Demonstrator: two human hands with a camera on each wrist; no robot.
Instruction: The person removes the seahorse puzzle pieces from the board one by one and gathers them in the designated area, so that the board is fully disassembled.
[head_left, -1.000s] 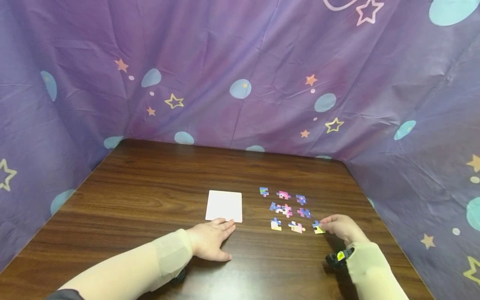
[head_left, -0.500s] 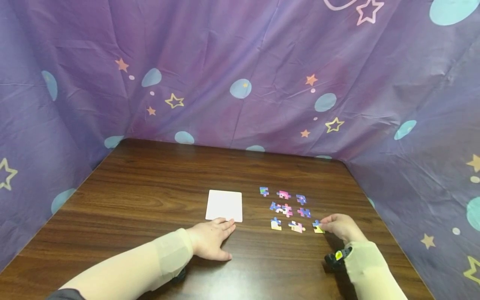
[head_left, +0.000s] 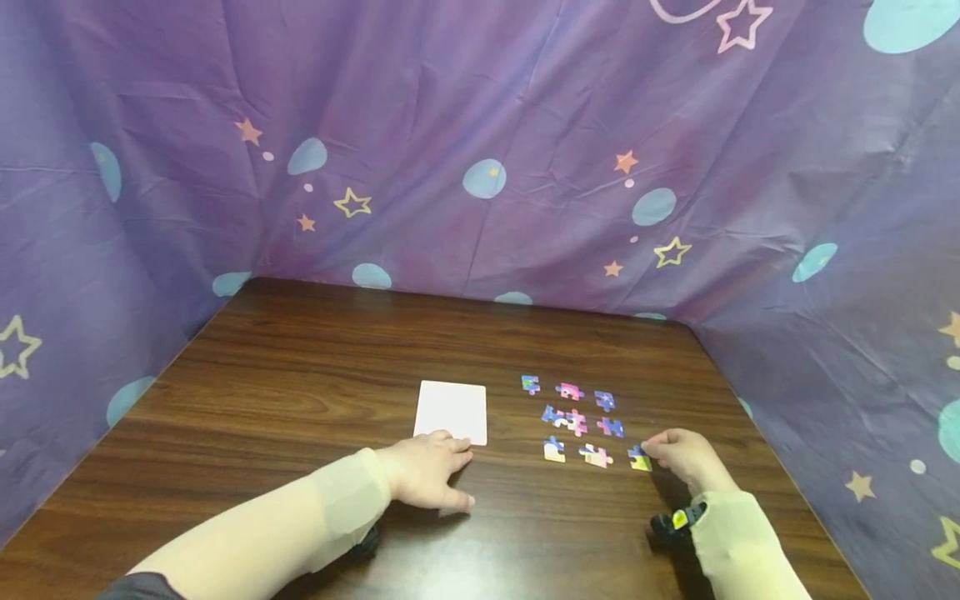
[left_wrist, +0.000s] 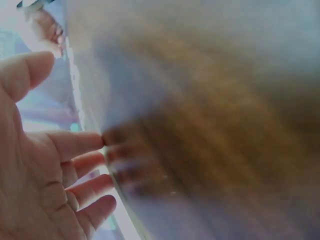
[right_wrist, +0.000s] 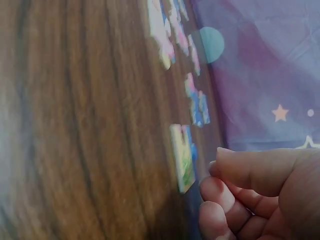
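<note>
Spread flat at the near edge of a white square card (head_left: 452, 410), my left hand (head_left: 426, 468) touches it with straight fingertips. In the left wrist view the fingers of that hand (left_wrist: 50, 185) are extended with nothing gripped. To the right, my right hand (head_left: 688, 458) is beside a blue-and-yellow jigsaw piece (head_left: 640, 459) that lies on the table. In the right wrist view a small gap shows between its loosely bent fingers (right_wrist: 215, 192) and that piece (right_wrist: 183, 157). Other jigsaw pieces lie in rough rows, among them a pink one (head_left: 596, 456) and a blue-and-cream one (head_left: 553, 450).
The dark wood table (head_left: 315, 358) extends around the card and pieces. A purple cloth (head_left: 420, 125) with stars and ovals hangs behind it and at both sides. More pieces lie farther back, including a pink one (head_left: 570, 392) and a blue one (head_left: 604, 401).
My right fingertips have drawn slightly back from the blue-and-yellow piece, uncovering its right side. My left hand has risen a little, its thumb shifting up. The head view has shifted slightly.
</note>
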